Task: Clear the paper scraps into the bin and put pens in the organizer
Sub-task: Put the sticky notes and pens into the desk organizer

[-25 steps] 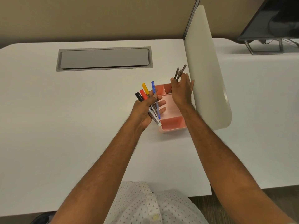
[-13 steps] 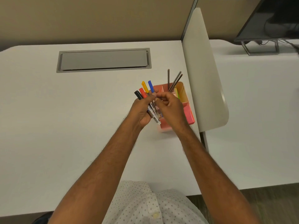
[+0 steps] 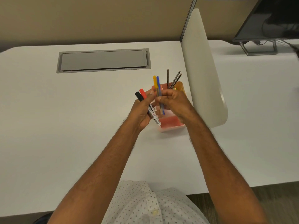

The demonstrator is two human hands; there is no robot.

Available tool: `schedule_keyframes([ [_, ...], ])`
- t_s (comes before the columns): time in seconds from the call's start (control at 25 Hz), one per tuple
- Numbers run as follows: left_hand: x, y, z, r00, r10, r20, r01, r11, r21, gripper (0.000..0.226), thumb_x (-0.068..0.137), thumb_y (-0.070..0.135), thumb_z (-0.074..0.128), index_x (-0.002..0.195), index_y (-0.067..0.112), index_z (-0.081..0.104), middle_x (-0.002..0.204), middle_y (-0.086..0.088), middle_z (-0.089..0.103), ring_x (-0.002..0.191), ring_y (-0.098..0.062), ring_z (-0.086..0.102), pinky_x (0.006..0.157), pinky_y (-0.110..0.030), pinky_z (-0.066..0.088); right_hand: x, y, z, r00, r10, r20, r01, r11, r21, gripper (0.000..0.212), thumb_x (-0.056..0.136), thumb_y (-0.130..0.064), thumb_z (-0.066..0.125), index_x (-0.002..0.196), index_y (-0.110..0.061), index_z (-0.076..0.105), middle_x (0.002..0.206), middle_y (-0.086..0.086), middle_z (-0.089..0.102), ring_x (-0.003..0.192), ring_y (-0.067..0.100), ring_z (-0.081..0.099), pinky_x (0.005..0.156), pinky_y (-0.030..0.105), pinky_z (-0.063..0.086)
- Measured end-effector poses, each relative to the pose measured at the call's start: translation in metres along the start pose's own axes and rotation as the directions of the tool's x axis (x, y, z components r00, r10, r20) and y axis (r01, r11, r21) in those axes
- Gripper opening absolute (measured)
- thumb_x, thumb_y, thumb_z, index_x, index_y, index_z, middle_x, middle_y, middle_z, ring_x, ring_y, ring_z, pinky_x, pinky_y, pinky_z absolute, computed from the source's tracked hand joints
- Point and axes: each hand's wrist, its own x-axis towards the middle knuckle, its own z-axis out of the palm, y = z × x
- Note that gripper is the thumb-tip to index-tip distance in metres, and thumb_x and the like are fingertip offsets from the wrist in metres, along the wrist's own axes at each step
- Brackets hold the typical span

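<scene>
Sorting: pens are going from the left hand [image 3: 142, 110] into the pink organizer [image 3: 171, 123], just right of frame centre on the counter [image 3: 64, 126].
Left grip: clenched round the black marker [image 3: 138, 96] and red marker [image 3: 143, 93], caps pointing to the upper left.
Right grip: the right hand [image 3: 176, 102] pinches the yellow pen [image 3: 155, 81] and blue pen [image 3: 158, 84], held upright over the organizer.
Already stowed: three dark pens [image 3: 173, 80] stand in the rear compartment.
Next move: likely lowering the pair into a compartment, tips down, then releasing.
Paper scraps: none in view.
</scene>
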Motion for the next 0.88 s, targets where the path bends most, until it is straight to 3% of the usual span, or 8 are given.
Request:
schedule_keyframes([
  [0.12,0.006,0.002,-0.005,0.985,0.029,-0.172,-0.025,0.999,0.024,0.026,0.096,0.027,0.067,0.115,0.009,0.070,0.104,-0.012,0.074,0.093,-0.029,0.074,0.082,-0.044,0.062,0.021,-0.001,-0.004,0.962,-0.095,-0.256,0.087,0.995,-0.042,0.017,0.095,-0.019,0.067,0.110,-0.012,0.069,0.104,0.007,0.075,0.096,0.020,0.073,0.091,0.040,0.060],
  [0.24,0.008,0.002,-0.009,0.975,0.051,-0.218,-0.042,0.998,0.047,0.023,0.097,0.031,0.065,0.102,0.009,0.069,0.071,-0.007,0.065,0.061,-0.020,0.064,0.063,-0.034,0.058,0.038,-0.002,0.001,0.923,-0.142,-0.357,0.133,0.990,-0.048,0.023,0.095,-0.025,0.069,0.112,-0.011,0.068,0.105,0.003,0.076,0.093,0.018,0.074,0.090,0.036,0.060],
  [0.36,0.008,0.001,-0.010,0.977,0.056,-0.204,-0.053,0.998,0.019,0.021,0.096,0.030,0.066,0.096,0.009,0.067,0.059,-0.004,0.053,0.050,-0.016,0.051,0.053,-0.029,0.050,0.052,-0.002,0.011,0.903,-0.178,-0.391,0.132,0.981,-0.142,0.025,0.097,-0.026,0.066,0.115,-0.008,0.067,0.108,0.003,0.075,0.093,0.014,0.072,0.082,0.022,0.057],
  [0.56,0.006,0.002,-0.009,0.980,0.046,-0.192,-0.047,0.999,0.004,0.026,0.095,0.035,0.066,0.096,0.009,0.065,0.054,0.000,0.046,0.046,-0.012,0.043,0.052,-0.026,0.044,0.066,0.005,0.023,0.908,-0.198,-0.370,0.077,0.946,-0.316,0.024,0.097,-0.021,0.065,0.117,-0.008,0.063,0.112,0.003,0.071,0.092,0.009,0.063,0.076,0.008,0.047],
  [0.68,0.006,0.003,-0.008,0.981,0.031,-0.191,-0.033,0.999,-0.006,0.033,0.093,0.044,0.066,0.088,0.011,0.062,0.054,0.001,0.044,0.046,-0.011,0.041,0.050,-0.025,0.043,0.067,0.013,0.027,0.922,-0.182,-0.340,0.042,0.923,-0.382,0.024,0.097,-0.022,0.066,0.117,-0.009,0.064,0.110,0.004,0.072,0.091,0.012,0.067,0.086,0.023,0.057],
  [0.88,0.007,0.001,-0.009,0.981,0.007,-0.195,-0.013,0.999,-0.031,0.038,0.091,0.048,0.066,0.077,0.013,0.058,0.055,-0.001,0.044,0.046,-0.012,0.041,0.050,-0.025,0.043,0.063,0.015,0.026,0.916,-0.166,-0.364,-0.016,0.894,-0.449,0.036,0.097,-0.022,0.065,0.129,-0.007,0.060,0.121,0.007,0.068,0.098,0.009,0.058,0.087,0.020,0.048],
])
